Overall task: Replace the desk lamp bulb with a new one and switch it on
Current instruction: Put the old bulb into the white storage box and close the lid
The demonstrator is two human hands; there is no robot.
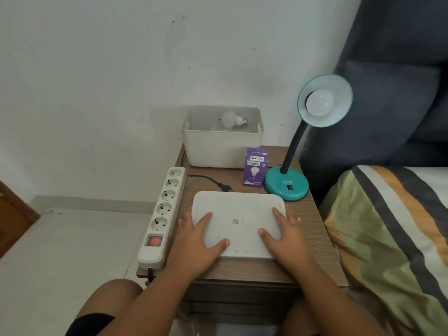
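Observation:
A teal desk lamp (286,185) stands at the right of the wooden bedside table (312,229), its shade tilted toward me with a white bulb (319,102) in it, unlit. Its black plug (226,187) lies loose on the table. A purple bulb box (254,169) stands left of the lamp base. A loose bulb (232,120) lies in the white bin (220,149) at the back. My left hand (198,238) and my right hand (283,235) rest flat on the two ends of a white lid (238,214), fingers spread over its edges.
A white power strip (162,214) with a lit red switch runs along the table's left edge. A bed with a striped cover (392,226) and dark headboard (388,69) borders the right. The wall is behind; floor is to the left.

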